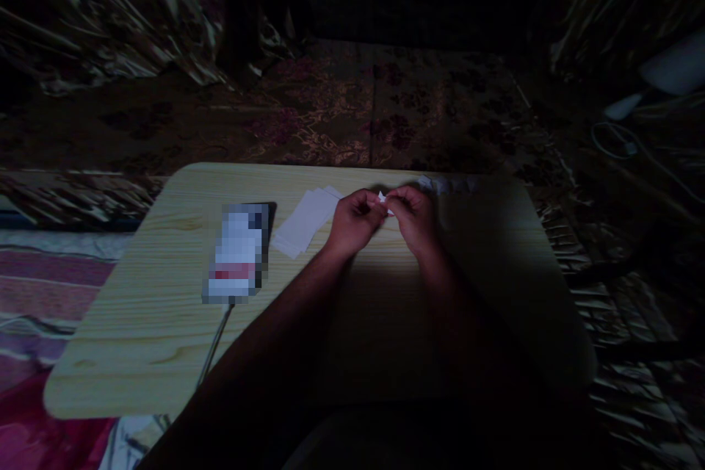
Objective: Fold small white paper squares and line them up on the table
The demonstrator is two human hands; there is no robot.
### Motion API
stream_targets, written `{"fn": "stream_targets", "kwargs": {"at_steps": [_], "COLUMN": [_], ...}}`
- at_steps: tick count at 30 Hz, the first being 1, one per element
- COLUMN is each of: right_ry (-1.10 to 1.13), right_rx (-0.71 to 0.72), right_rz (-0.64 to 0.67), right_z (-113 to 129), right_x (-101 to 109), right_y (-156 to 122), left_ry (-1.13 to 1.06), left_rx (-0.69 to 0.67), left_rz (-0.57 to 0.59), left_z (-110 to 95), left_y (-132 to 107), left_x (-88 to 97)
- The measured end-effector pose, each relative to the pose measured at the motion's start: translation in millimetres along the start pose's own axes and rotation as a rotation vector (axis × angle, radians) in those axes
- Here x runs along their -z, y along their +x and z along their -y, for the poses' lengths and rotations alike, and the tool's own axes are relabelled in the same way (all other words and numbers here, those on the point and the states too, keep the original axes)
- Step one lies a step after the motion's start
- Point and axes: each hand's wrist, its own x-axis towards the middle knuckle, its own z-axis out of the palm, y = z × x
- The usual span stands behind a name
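Observation:
Between the fingertips of both hands is a small folded piece of white paper (382,197), partly hidden by the fingers. My left hand (357,221) pinches it from the left, and my right hand (410,214) pinches it from the right. Both hands are over the far part of the wooden table. Just left of my left hand lies a loose stack of white paper strips (308,220), slightly fanned. Beyond my right hand, a row of several small crumpled or folded paper pieces (442,185) lies near the table's far edge; their exact shape is too dim to tell.
A phone-like device (238,253), its screen blurred out, rests on the left of the light wood table (148,323), with a cable (214,345) running toward me. Patterned fabric (330,106) lies past the table. A white cable (614,143) is on the far right.

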Motion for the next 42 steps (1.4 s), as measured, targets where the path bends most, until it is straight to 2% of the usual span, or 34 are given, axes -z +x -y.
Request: {"fn": "stream_targets", "kwargs": {"at_steps": [8,12,20,30,42], "right_ry": [-0.045,-0.046,-0.079,-0.061,-0.128], "right_rx": [-0.005,-0.005,-0.018,0.019,0.069], "right_rz": [-0.002,-0.022,-0.023,-0.026,-0.039], "right_z": [-0.8,-0.8,1.9,3.1,3.2], "right_x": [0.5,-0.2,0.0,-0.5,-0.1], "right_y": [-0.2,-0.6,-2.1,-2.5,-2.0], "left_ry": [-0.016,-0.022,-0.006,-0.009,0.024], "left_rx": [-0.05,-0.064,-0.043,-0.021,-0.081], "left_rz": [0.031,0.005,-0.001,-0.031,-0.006], "left_z": [4.9,6.0,5.4,2.9,2.6], "left_y": [1.1,1.8,2.3,1.4,-0.4], "left_x": [0.2,0.6,2.4,0.7,1.7]}}
